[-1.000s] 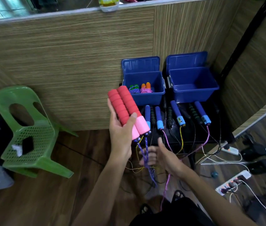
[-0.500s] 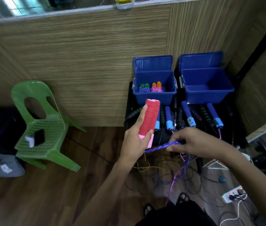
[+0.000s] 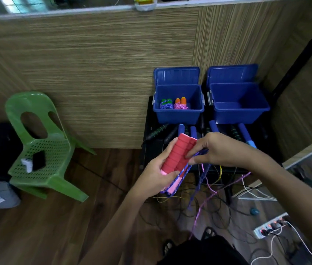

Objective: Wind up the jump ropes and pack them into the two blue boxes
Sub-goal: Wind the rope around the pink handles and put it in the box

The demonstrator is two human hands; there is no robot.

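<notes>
My left hand point(image 3: 156, 174) grips the two red foam handles point(image 3: 178, 154) of a jump rope, held side by side. Its blue-purple cord point(image 3: 199, 180) loops under the handles and hangs toward the floor. My right hand point(image 3: 215, 150) pinches that cord against the handles' right side. Two blue boxes stand open on a black stand: the left box point(image 3: 178, 115) holds two wound ropes, one with green handles point(image 3: 166, 104), one with orange handles point(image 3: 180, 103). The right box point(image 3: 239, 111) looks empty. Several unwound ropes with blue and black handles point(image 3: 244, 133) lie in front of the boxes.
A green plastic chair point(image 3: 42, 150) with a small black and white item on its seat stands at the left. Loose cords tangle on the wooden floor point(image 3: 55, 226) below the stand. A power strip point(image 3: 270, 225) lies at lower right. A wood-grain partition wall rises behind the boxes.
My right hand carried the cord from out at the right up against the red handles. The left hand tilted the handles, and a loop now runs under them.
</notes>
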